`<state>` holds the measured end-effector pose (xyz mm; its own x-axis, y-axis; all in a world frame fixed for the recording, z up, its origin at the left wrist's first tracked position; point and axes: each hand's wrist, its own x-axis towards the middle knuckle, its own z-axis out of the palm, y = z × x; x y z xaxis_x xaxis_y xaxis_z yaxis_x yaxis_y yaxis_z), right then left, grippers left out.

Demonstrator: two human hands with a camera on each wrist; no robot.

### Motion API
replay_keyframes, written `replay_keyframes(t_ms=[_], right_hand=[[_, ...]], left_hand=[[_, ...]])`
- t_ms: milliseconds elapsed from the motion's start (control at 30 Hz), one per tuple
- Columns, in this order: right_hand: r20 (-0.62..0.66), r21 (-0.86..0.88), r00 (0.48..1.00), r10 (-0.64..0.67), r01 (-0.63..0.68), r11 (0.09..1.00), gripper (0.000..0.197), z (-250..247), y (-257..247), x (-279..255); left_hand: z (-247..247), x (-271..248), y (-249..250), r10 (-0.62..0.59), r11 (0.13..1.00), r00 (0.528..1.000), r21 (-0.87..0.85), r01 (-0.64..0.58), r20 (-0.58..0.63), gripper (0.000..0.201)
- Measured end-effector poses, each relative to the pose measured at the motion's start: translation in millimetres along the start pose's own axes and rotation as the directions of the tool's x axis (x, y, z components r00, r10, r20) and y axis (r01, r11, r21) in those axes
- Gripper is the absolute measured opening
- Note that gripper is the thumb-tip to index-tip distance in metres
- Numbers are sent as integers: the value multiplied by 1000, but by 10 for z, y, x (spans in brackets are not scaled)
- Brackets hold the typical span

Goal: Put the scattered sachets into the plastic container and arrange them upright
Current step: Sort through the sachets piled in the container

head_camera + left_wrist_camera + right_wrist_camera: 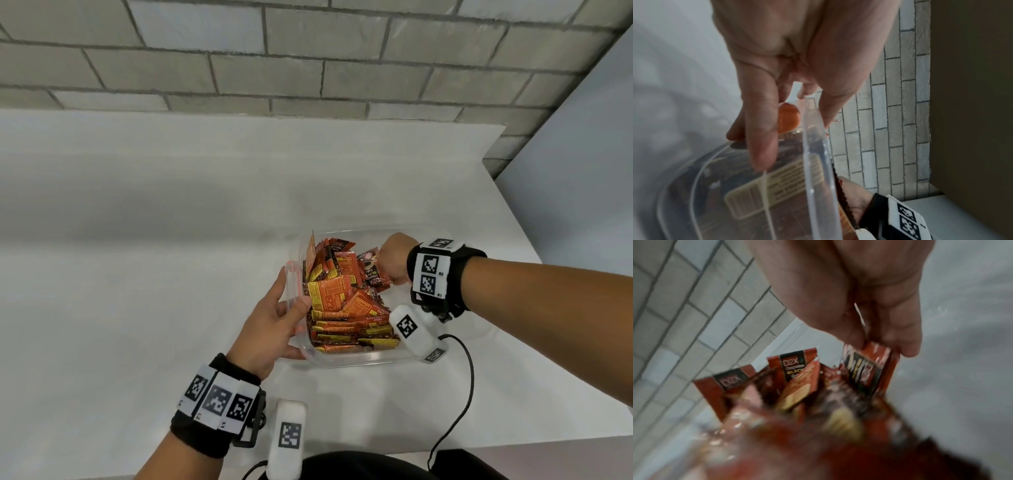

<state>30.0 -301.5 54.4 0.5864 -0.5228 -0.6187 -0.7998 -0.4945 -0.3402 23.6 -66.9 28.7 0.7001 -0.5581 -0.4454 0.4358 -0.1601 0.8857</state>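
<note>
The left hand [270, 325] grips the near-left wall of the clear plastic container [356, 359], fingers outside and thumb over the rim, steadying it on the white counter [137, 274]. Inside, the red-and-orange coffee sachets [342, 308] are a jumble: some stand along the left, many lie flat in front. At the right, the right hand [394, 260] reaches in and pinches a small bunch of sachets [869, 369] by their top edges. Judged from here, the slick packets could slip from that pinch or topple their leaning neighbours; pulling hard might drag the light container if the left hand slackens.
</note>
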Motion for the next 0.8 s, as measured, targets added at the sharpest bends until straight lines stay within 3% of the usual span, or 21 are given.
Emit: replay_keyframes(t_ms=[67,233,367,467,567,800], right_hand=[[-49,50,999,-25,27,998,27,-4,39,89],[106,201,994,-24,3,980,28,16,-60,30],[225,289,974,-34,-34,957,42,161,-169,-48],[263,397,965,-12,-97,913,67,261,-274,-74],[254,367,964,-79,-21,930,87,310,-374,-129],[248,372,965,-81,-18,928,83,226,-331,-199]], left_hand=[[1,-4,6,0,1000,1000,0,0,-1,51],[4,1,6,3,1000,1000,13,-3,-3,57],[1,3,-3,10,1000,1000,27,-10,-2,61],[4,0,-4,17,999,1000,34,-17,-4,63],[9,-1,-17,15,999,1000,33,-15,-9,65],[9,1,-44,6,1000,1000,11,-6,-28,67]])
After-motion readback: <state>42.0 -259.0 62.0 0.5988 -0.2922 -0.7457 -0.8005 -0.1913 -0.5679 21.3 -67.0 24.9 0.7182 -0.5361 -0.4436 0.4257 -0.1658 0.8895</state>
